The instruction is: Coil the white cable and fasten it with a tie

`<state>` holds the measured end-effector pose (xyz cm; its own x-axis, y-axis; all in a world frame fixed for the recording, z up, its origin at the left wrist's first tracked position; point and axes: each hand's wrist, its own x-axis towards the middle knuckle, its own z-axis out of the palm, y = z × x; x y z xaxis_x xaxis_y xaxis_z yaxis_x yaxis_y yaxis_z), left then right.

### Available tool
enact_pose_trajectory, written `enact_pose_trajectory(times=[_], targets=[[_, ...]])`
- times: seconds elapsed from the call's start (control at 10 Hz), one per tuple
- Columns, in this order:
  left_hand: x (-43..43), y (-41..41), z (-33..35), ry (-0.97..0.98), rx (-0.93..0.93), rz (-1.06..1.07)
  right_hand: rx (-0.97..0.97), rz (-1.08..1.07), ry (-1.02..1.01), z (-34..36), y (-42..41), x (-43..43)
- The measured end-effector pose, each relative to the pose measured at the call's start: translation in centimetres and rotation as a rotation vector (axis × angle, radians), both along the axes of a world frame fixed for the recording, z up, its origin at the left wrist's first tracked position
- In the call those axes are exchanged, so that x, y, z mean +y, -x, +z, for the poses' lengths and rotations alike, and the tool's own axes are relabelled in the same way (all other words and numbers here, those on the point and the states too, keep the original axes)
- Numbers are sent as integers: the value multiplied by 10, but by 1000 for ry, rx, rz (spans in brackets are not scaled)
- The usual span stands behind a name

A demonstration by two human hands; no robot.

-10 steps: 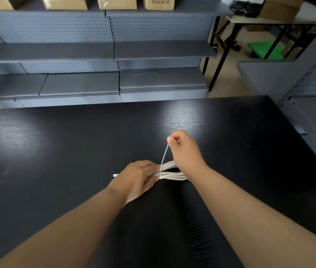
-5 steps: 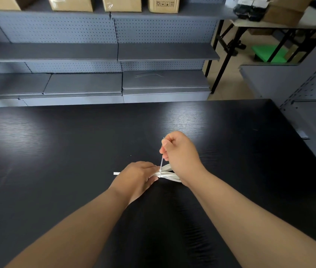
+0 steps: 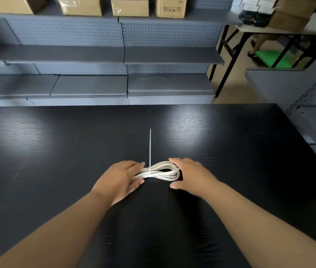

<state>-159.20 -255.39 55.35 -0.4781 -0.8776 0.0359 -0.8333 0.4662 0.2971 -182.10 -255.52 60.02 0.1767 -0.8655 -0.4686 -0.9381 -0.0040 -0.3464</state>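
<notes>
Forearms reach in from the near edge over a black table point(image 3: 66, 151) and meet at its middle. The left hand point(image 3: 121, 179) lies flat on the left end of the cable point(image 3: 161, 171), fingers straight and relaxed on top of the strands, gripping nothing. The right hand point(image 3: 191, 177) is spread loose at the right end, forefinger past the far side of the loop and thumb on the table at the near side; whether the palm touches the loop cannot be told. The cable lies on the table between the hands, coiled into a flattened bundle and pinched at its waist by the tie point(image 3: 150, 146). The tie's thin tail runs straight away from the bundle, free of both hands.

Beyond the table's far edge stand grey shelves point(image 3: 87, 55) with pegboard backs. Boxes point(image 3: 130, 6) sit in a row on the top shelf. Far right, a folding table point(image 3: 288, 29) carries more boxes, with something green point(image 3: 269, 58) on the floor beneath it and a person's foot beside that
</notes>
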Motion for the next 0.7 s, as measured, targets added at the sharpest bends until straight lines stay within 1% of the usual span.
enact_pose_trajectory(times=[0.2, 0.4, 0.5, 0.6, 0.7], targets=[[3, -26, 5, -60, -20, 112, -97, -26, 112, -10, -23, 0], [3, -41, 5, -136, 31, 265, -85, -55, 183, -15, -49, -3], [3, -42, 10, -197, 40, 308, -81, -62, 172, -14, -52, -2], [0, -48, 22, -177, 67, 364, -149, -117, 152, 3, -41, -2], [-11, -55, 51, -73, 131, 450, -345, -309, 286, 51, -20, -10]])
